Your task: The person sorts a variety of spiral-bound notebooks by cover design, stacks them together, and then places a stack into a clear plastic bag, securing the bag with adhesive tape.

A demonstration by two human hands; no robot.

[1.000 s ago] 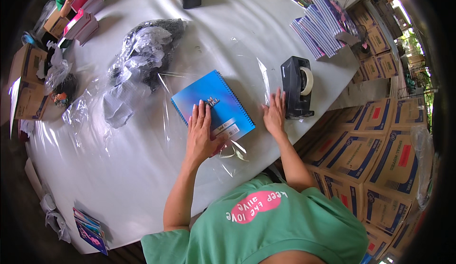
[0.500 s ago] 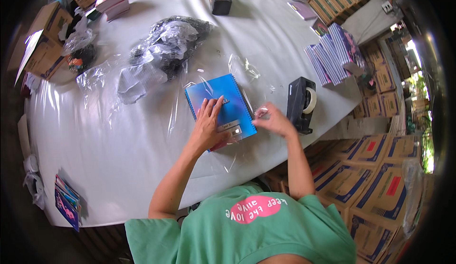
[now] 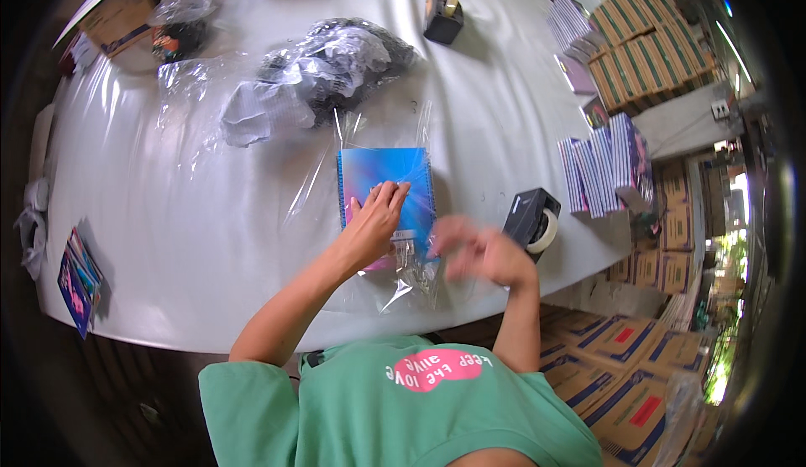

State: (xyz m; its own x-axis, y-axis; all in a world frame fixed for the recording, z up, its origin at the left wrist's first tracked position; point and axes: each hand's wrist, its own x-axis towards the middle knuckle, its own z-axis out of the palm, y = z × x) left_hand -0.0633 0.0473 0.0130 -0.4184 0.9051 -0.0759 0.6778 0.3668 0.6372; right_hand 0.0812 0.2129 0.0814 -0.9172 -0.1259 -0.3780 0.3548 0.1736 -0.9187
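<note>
From where I stand, this looks like a packing room or small stockroom workshop, hardly a home or an office. Printed cardboard cartons (image 3: 621,341) are stacked beside the big table (image 3: 168,257), whose top wears a pale, wrinkled sheet. On it I see two black tape dispensers (image 3: 526,215), a heap of crumpled plastic (image 3: 353,55), bundled notebooks (image 3: 600,169) and a blue spiral notebook (image 3: 416,207) in clear film (image 3: 403,286). Daylight (image 3: 718,358) shows beyond the cartons at the right.
</note>
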